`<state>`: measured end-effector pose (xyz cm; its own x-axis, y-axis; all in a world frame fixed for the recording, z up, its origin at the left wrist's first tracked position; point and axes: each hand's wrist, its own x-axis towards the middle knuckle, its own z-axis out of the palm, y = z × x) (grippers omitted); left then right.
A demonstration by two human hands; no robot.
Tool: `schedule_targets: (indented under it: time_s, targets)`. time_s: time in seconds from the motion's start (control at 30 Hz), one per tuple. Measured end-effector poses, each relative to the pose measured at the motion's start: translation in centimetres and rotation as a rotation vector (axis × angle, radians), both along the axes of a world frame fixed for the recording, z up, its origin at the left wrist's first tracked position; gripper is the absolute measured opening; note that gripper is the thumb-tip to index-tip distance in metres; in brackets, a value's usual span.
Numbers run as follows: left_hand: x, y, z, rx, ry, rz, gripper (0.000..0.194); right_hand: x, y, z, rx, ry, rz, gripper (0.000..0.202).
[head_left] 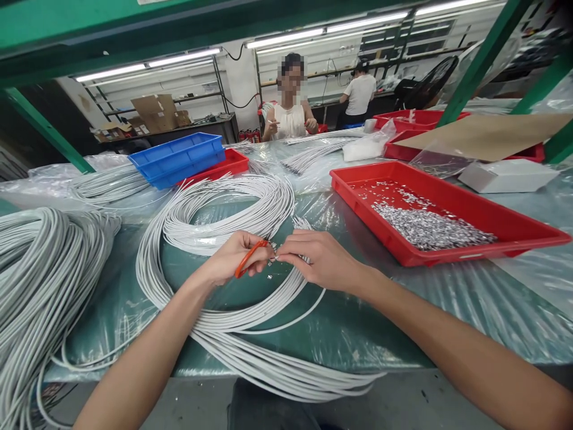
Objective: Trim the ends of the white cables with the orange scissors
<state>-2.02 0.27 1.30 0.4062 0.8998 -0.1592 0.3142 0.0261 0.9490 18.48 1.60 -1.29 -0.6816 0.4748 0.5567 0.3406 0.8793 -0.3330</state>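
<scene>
My left hand (pixel 239 257) is closed round a small tool with orange handles (pixel 245 261), above the coiled white cables (pixel 224 230) on the green table. Fingers pinched, my right hand (pixel 316 254) meets the left one at small metal pieces (pixel 274 254). One white cable (pixel 313 304) runs up under my right hand, and its end is hidden there. To the right stands a red tray (pixel 405 257) holding a heap of small silvery metal parts (pixel 430 227).
A thick cable bundle (pixel 40 286) lies at the left. Behind are a blue bin (pixel 179 156), a red bin (pixel 233 162) and a white box (pixel 508 176). Green posts (pixel 483 65) frame the table. A person (pixel 290 119) sits opposite; another person (pixel 359 92) is farther back.
</scene>
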Motion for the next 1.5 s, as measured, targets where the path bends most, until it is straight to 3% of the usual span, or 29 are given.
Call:
schedule_targets:
  time_s: [0.33,0.7,0.9,1.03,1.17,1.27,1.37,1.5]
  targets:
    - [-0.4,0.1,0.5,0.072,0.078,-0.141,0.014,-0.1,0.1,-0.2,-0.048,-0.018,0.069,0.022]
    - [-0.6,0.5,-0.2,-0.009,0.012,-0.057,0.016,-0.7,-0.4,-0.5,0.174,0.003,-0.021,0.025]
    - [-0.6,0.6,-0.4,-0.015,-0.041,-0.019,0.023,-0.6,-0.2,-0.6,0.178,0.087,-0.058,0.020]
    - [-0.1,0.3,-0.1,0.065,-0.097,0.047,0.030,-0.6,0.1,-0.6,0.021,0.212,-0.074,0.017]
    - [0.2,0.2,-0.1,0.202,-0.151,0.177,0.019,-0.7,0.4,-0.6,-0.358,0.321,-0.098,0.024]
    - [0.4,0.2,-0.2,0.245,-0.173,0.219,0.026,-1.0,0.5,-0.7,-0.580,0.425,-0.033,0.029]
    - [0.7,0.1,-0.4,0.236,-0.195,0.196,0.032,-1.4,0.4,-0.9,-0.674,0.479,0.030,0.031]
    - [1.0,-0.1,-0.6,0.224,-0.215,0.182,0.030,-1.7,0.1,-1.0,-0.671,0.480,0.019,0.036]
